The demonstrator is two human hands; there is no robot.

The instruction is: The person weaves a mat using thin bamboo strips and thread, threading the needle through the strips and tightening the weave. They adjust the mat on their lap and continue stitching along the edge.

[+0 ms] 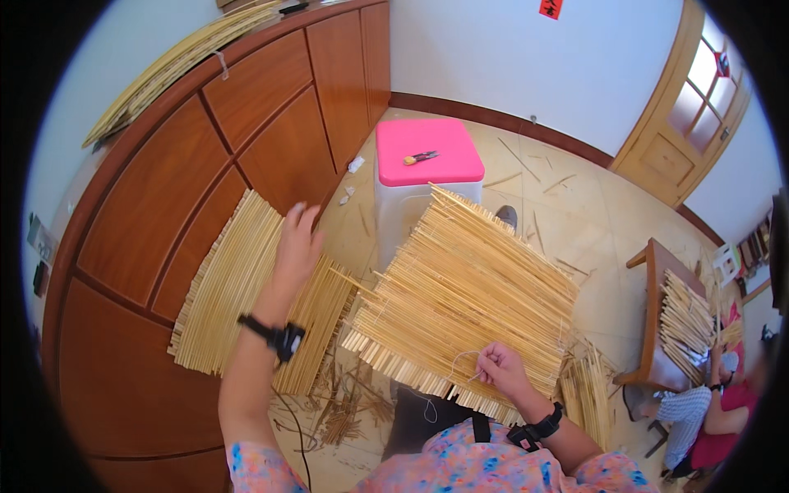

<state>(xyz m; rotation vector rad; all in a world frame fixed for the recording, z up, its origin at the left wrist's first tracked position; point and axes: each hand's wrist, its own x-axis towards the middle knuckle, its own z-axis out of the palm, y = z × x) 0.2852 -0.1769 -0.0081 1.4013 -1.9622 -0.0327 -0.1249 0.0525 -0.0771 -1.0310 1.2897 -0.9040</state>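
Note:
A mat of straw-coloured reed stalks (477, 283) lies tilted over my lap, its stalks laid side by side. At its near edge my right hand (501, 370) is closed in a pinch on a thin white string (457, 358), which loops beside the fingers. A loose length of it hangs below the mat's edge. My left hand (297, 246) is raised to the left of the mat, slightly blurred, with its fingers apart and nothing visible in them. Beneath it, a second reed mat (226, 287) leans against the cabinet. A few stalks stick out from the lap mat's left side.
Beyond the lap mat stands a white bin with a pink lid (427, 140), yellow-handled pliers (421, 158) on top. A wooden cabinet (148, 361) runs along the left. Reed scraps (349, 411) litter the floor. At right, a person (715, 419) sits by a low reed-covered table (653, 329).

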